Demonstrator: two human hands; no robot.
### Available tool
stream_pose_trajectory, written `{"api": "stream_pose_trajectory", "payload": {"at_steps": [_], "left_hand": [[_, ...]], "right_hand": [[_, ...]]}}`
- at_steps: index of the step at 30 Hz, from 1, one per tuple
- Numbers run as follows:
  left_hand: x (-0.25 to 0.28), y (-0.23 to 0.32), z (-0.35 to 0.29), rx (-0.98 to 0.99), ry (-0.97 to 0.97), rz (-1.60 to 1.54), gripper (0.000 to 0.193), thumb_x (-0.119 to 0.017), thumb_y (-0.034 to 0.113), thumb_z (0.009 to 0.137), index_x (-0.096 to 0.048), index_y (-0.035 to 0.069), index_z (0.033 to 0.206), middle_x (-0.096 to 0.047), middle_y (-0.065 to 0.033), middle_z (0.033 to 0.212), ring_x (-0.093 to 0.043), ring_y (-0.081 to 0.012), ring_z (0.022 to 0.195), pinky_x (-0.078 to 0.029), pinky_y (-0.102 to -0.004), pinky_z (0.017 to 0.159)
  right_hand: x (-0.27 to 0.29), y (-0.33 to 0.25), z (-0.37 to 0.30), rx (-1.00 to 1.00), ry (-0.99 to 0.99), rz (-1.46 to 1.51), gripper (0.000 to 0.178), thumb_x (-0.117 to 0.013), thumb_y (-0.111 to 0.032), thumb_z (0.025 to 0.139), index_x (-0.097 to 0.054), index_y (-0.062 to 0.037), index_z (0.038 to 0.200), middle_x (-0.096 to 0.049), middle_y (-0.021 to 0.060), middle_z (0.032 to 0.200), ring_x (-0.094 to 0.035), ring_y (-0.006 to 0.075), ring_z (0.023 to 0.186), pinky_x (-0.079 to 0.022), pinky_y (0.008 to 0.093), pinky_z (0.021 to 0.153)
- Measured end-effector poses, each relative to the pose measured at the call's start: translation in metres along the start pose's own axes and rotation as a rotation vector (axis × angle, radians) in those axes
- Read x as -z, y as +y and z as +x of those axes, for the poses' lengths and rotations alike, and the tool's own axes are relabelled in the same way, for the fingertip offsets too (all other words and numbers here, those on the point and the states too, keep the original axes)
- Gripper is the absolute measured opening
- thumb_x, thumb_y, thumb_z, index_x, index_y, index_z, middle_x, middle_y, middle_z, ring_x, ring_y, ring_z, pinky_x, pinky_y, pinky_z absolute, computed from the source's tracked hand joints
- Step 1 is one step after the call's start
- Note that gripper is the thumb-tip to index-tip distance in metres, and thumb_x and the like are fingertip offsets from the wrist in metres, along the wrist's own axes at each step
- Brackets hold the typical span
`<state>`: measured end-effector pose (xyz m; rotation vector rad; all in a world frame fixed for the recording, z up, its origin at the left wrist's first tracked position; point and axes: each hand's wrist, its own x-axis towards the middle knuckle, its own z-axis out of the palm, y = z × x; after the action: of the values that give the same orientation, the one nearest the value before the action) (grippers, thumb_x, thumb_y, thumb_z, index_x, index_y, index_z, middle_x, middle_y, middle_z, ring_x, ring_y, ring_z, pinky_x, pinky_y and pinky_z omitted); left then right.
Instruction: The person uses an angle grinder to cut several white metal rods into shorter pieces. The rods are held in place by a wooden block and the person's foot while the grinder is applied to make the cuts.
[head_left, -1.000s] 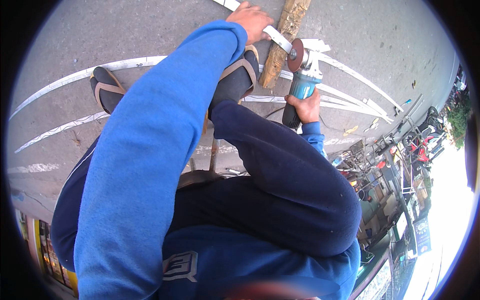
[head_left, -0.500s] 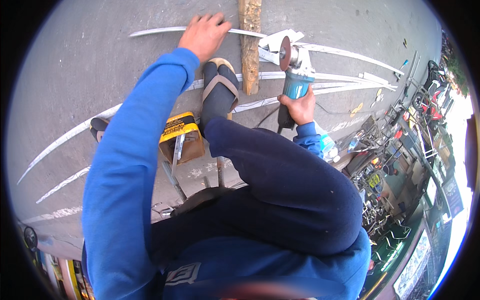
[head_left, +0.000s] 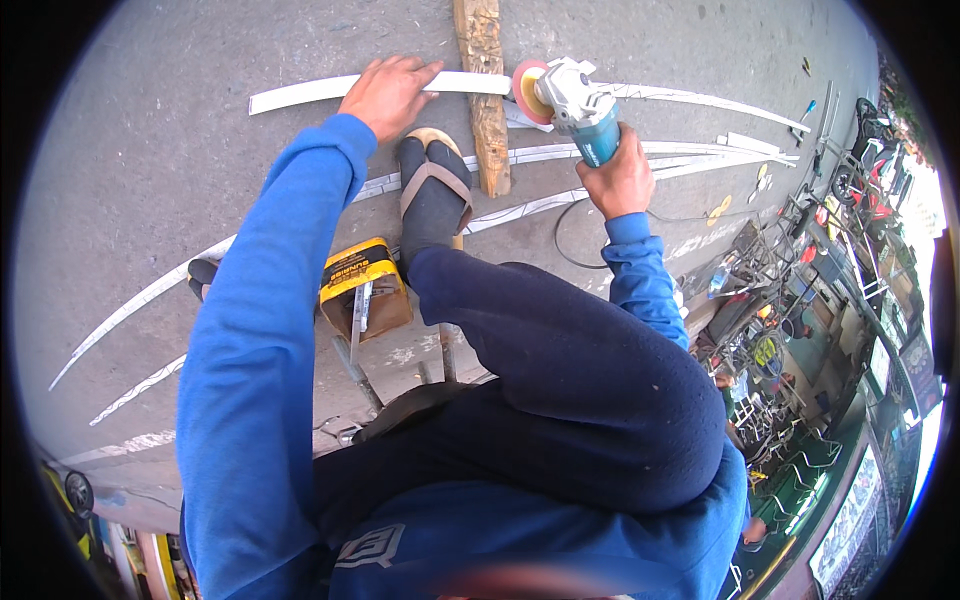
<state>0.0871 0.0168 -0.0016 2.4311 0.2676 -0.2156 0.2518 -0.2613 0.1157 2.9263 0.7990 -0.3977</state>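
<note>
My right hand (head_left: 618,178) is wrapped around the teal body of an angle grinder (head_left: 590,125). Its disc (head_left: 531,92) stands at the right end of a long white strip (head_left: 295,97); whether they touch I cannot tell. My left hand (head_left: 390,95) grips that strip, fingers over its far edge. The strip lies across a rough wooden beam (head_left: 484,125), broad face showing. Close to the beam, my sandalled foot (head_left: 437,190) rests over other long strips (head_left: 540,152). White scraps (head_left: 527,118) lie partly hidden behind the grinder.
A yellow and brown box (head_left: 366,290) with metal pieces sits left of my leg. More curved strips (head_left: 150,290) spread across the ground on both sides. The grinder's cord (head_left: 558,235) loops on the floor. Cluttered metal parts (head_left: 765,350) and a motorcycle (head_left: 875,195) are at the right.
The grinder has tilted and moved left, its disc now by the strip's end. The strip has turned to show its broad face, and my left hand has shifted slightly left and nearer.
</note>
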Motion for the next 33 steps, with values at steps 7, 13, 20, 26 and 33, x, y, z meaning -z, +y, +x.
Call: {"api": "stream_pose_trajectory", "payload": {"at_steps": [7, 13, 20, 26, 33], "left_hand": [[0.004, 0.0, 0.003, 0.008, -0.04, -0.037, 0.042, -0.061, 0.027, 0.096, -0.057, 0.012, 0.135, -0.059, -0.0196, 0.132, -0.054, -0.0377, 0.123, -0.042, -0.0477, 0.106], [0.01, -0.001, 0.006, -0.009, -0.062, -0.08, 0.04, -0.062, 0.026, 0.095, -0.06, 0.009, 0.132, -0.061, -0.0214, 0.129, -0.055, -0.0393, 0.121, -0.044, -0.0476, 0.105], [0.006, -0.004, 0.005, -0.024, -0.027, -0.105, 0.039, -0.062, 0.025, 0.095, -0.061, 0.008, 0.13, -0.062, -0.0206, 0.126, -0.057, -0.0382, 0.119, -0.045, -0.0468, 0.104], [0.001, -0.004, 0.003, -0.026, 0.007, -0.068, 0.039, -0.062, 0.026, 0.095, -0.061, 0.008, 0.131, -0.062, -0.0204, 0.126, -0.057, -0.0377, 0.119, -0.044, -0.0465, 0.104], [0.031, 0.008, 0.018, 0.065, -0.14, -0.106, 0.041, -0.063, 0.03, 0.095, -0.064, 0.009, 0.13, -0.065, -0.0154, 0.119, -0.06, -0.0328, 0.113, -0.049, -0.0445, 0.097]], "right_hand": [[-0.004, 0.002, 0.005, 0.138, 0.038, -0.031, 0.069, -0.079, -0.017, 0.064, -0.055, -0.0052, 0.127, -0.065, 0.0176, 0.113, -0.065, 0.0384, 0.103, -0.054, 0.0458, 0.088], [-0.003, 0.011, 0.014, 0.215, 0.049, -0.097, 0.068, -0.079, -0.015, 0.065, -0.054, -0.0055, 0.127, -0.064, 0.018, 0.112, -0.065, 0.0392, 0.1, -0.054, 0.0471, 0.086], [0.016, 0.015, 0.019, 0.094, 0.003, -0.113, 0.067, -0.079, -0.016, 0.065, -0.054, -0.0055, 0.127, -0.065, 0.0179, 0.113, -0.066, 0.039, 0.103, -0.054, 0.0468, 0.088], [0.011, 0.007, 0.01, 0.197, 0.03, -0.055, 0.068, -0.079, -0.016, 0.064, -0.054, -0.0081, 0.127, -0.065, 0.0162, 0.11, -0.066, 0.0388, 0.097, -0.054, 0.0482, 0.085], [0.012, 0.004, 0.018, -0.149, -0.051, 0.026, 0.069, -0.082, -0.021, 0.062, -0.055, -0.004, 0.123, -0.068, 0.0196, 0.109, -0.067, 0.0391, 0.101, -0.054, 0.0453, 0.088]]}}
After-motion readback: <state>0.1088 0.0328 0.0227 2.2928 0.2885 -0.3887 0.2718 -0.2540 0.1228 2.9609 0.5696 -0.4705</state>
